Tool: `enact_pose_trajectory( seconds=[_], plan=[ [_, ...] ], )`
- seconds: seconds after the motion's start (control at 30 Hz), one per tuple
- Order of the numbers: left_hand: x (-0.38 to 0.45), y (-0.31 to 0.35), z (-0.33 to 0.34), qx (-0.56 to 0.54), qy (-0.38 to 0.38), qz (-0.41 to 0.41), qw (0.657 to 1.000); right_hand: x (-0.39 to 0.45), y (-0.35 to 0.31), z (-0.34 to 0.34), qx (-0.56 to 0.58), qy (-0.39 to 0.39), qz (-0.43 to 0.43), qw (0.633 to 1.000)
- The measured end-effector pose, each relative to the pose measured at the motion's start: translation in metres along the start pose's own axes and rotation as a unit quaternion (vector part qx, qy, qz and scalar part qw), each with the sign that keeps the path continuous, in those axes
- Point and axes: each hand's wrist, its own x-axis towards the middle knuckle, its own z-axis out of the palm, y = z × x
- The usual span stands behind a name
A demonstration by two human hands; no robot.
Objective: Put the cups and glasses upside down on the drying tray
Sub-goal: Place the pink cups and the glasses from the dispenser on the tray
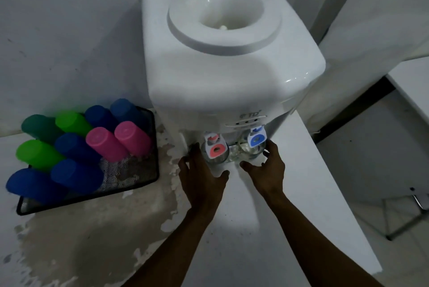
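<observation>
Glasses stood under the taps of a white dispenser: a left glass beneath the red tap and a right glass beneath the blue tap, both clear and hard to make out in the dim light. Whether they stood upright or inverted could not be told. The left hand reached in with fingers spread wide, curved around the left glass, fingertips beside it and thumb out toward the middle; whether it actually touched the glass could not be told. The right hand mirrored it, fingers wide and cupped around the right glass, thumb pointing inward, contact likewise unclear. Neither hand had closed.

To the left, on the same worn white counter, sat a black mesh tray against the wall. It held plastic cups upside down, packed close together: two pink cups, three green cups and five blue cups. The tray's near right corner was bare mesh. Peeling, stained patches marked the counter between tray and dispenser.
</observation>
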Motion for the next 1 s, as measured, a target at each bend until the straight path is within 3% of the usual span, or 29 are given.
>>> enact_pose_trajectory(
  seconds=[0.3,0.5,0.73,1.0],
  plan=[
    [0.007,0.022,0.025,0.033,0.091,-0.058,0.994,0.026,0.009,0.011,0.016,-0.030,-0.018,0.999],
    [0.002,0.018,0.018,-0.005,0.098,-0.064,0.993,0.015,0.017,0.003,0.040,-0.020,-0.032,0.998],
    [-0.035,-0.009,-0.005,-0.100,0.046,-0.095,0.989,-0.026,0.038,-0.002,0.041,-0.022,-0.018,0.999],
    [-0.048,-0.058,-0.063,-0.206,0.074,-0.187,0.958,-0.073,0.027,0.028,0.053,-0.134,-0.011,0.989]
  ],
)
